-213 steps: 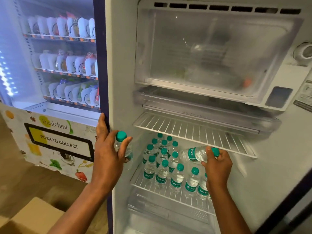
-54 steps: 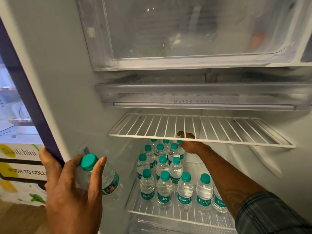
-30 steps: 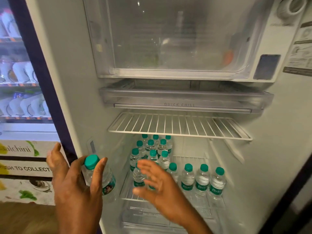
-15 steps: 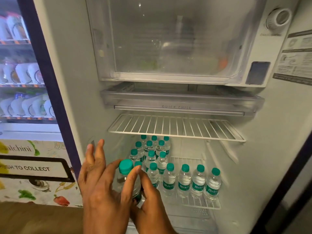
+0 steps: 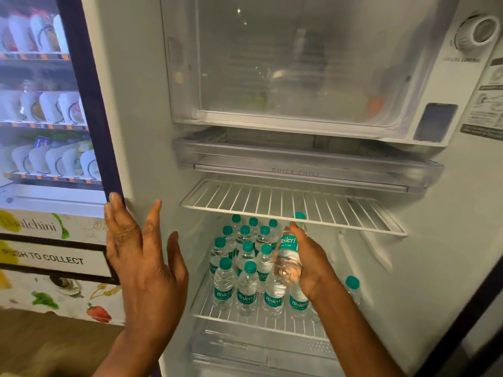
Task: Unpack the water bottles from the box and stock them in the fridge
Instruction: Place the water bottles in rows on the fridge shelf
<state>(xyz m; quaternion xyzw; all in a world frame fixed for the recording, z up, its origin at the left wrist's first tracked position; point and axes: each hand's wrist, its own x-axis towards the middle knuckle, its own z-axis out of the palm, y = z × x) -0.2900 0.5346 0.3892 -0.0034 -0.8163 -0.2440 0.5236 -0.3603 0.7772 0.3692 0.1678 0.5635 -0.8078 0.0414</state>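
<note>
My right hand [image 5: 310, 263] grips a small clear water bottle [image 5: 288, 254] with a teal cap and label, held upright inside the fridge just under the upper wire shelf [image 5: 294, 205]. Several matching bottles [image 5: 246, 273] stand in rows on the lower wire shelf [image 5: 261, 321]; one more stands at the far right [image 5: 353, 288]. My left hand [image 5: 141, 257] is empty with fingers spread, raised beside the fridge's left edge [image 5: 114, 170]. The box is out of view.
The upper wire shelf holds nothing. Above it sit a clear quick-chill tray [image 5: 304, 161] and the freezer compartment door [image 5: 299, 63]. A lit vending machine [image 5: 40, 104] with a "push to collect" flap [image 5: 54, 258] stands to the left. A crisper cover [image 5: 261, 349] lies below.
The bottle passed from my left hand to my right hand. My right hand carried it into the fridge over the standing bottles. My left hand opened and drew back to the left.
</note>
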